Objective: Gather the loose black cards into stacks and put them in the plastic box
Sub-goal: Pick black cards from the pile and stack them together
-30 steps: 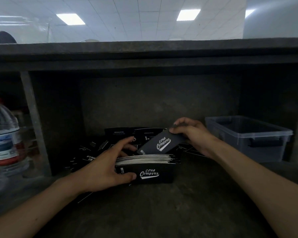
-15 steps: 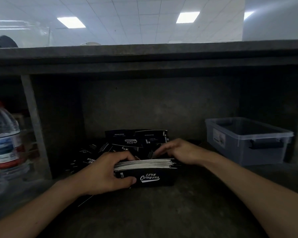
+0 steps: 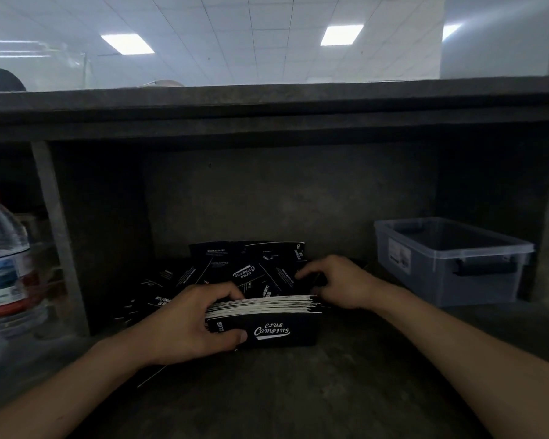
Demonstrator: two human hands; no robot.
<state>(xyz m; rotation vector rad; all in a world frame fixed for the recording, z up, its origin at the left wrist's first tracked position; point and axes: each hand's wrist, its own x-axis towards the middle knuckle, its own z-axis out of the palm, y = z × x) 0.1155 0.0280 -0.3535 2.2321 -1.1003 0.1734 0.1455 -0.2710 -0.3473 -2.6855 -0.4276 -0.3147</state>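
Note:
A thick stack of black cards printed "Club Camping" stands on its long edge on the dark shelf floor. My left hand grips its left end, thumb on the front face and fingers over the white top edges. Behind it lies a loose pile of black cards, some leaning on the back wall. My right hand reaches behind the stack's right end, its curled fingertips pinching a loose card at the pile's right edge. The clear plastic box sits open and lidless at the right.
A water bottle with a red cap stands in the compartment at the left, behind an upright divider. A low shelf top overhangs the work space. A stray card lies under my left wrist.
My right hand slid the card it held into the stack, then moved back behind the stack onto the loose pile. My left hand has kept hold of the stack.

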